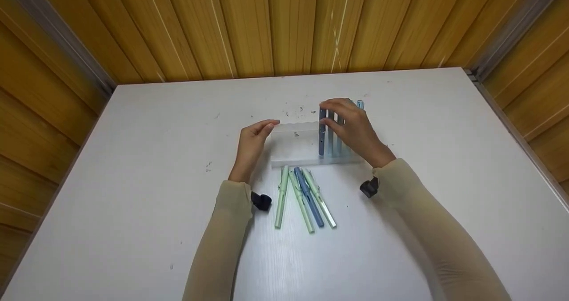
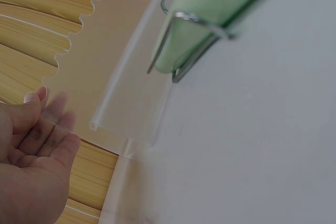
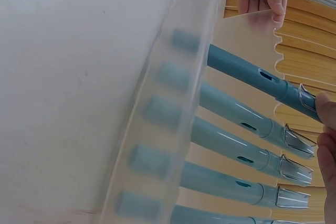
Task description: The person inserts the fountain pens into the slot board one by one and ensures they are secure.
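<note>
A clear acrylic pen stand [image 1: 297, 142] with a scalloped top edge stands mid-table. My left hand [image 1: 271, 124] pinches its left end between thumb and fingers; in the left wrist view the fingers [image 2: 56, 109] show through the clear panel [image 2: 121, 93]. My right hand [image 1: 325, 114] grips the top of a dark blue pen [image 1: 321, 136] standing upright in the stand, leftmost of several blue pens. In the right wrist view the dark blue pen [image 3: 247, 72] leans on the panel with my fingertips [image 3: 326, 113] on its clip end.
Several loose pens [image 1: 303, 198], pale green and blue, lie fanned on the white table [image 1: 133, 158] just in front of the stand. Wooden walls close in the table's far and side edges. A green pen's clip [image 2: 194, 30] fills the left wrist view.
</note>
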{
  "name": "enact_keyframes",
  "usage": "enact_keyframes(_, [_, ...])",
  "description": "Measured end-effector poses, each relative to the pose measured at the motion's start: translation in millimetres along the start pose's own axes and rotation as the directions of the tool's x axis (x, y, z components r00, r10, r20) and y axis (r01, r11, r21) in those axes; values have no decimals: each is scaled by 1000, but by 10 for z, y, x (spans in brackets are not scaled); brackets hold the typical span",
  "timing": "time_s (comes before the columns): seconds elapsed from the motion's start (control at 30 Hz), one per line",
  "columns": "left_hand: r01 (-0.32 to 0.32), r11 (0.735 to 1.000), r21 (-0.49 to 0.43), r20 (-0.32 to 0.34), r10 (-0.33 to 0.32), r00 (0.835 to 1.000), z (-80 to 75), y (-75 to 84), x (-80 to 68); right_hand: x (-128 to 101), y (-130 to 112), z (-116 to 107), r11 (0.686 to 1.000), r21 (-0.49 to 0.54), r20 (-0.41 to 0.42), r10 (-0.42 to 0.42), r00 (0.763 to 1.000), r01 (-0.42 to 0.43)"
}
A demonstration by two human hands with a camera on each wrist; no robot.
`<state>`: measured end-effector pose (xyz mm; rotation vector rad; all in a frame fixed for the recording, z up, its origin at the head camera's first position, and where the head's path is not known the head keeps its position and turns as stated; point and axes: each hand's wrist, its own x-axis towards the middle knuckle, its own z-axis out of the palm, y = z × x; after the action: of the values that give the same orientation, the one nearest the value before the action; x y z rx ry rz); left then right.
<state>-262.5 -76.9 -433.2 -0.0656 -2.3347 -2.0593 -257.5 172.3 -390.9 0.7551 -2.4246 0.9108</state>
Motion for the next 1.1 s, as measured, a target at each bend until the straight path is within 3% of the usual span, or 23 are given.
enact_keyframes(0.43, [-21,1000,15,-3,21,1000,4,-73,15,56,34,8,996,-63,40,-57,998,59])
enact_keyframes(1.1, [-18,1000,19,-16,18,1000,13,-60,25,91,54,13,995,-96,79,32,996,-25])
